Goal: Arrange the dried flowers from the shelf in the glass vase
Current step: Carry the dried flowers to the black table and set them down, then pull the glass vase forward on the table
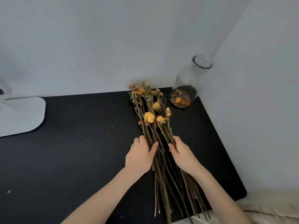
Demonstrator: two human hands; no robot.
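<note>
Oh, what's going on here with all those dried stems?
A person is gathering a bunch of dried flowers with both hands at a black table. The left hand and the right hand each grip the stems about midway, with the yellow heads pointing toward the wall. The glass vase stands upright in the corner just past the heads. It holds only loose petals at the bottom, and no stems are in it yet.

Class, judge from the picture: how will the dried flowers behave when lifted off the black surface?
Probably light and stiff: the dried flowers have thin, straight, woody stems. Likely brittle: loose petals lie in the vase. May splay, as the stems fan out untied.
</note>
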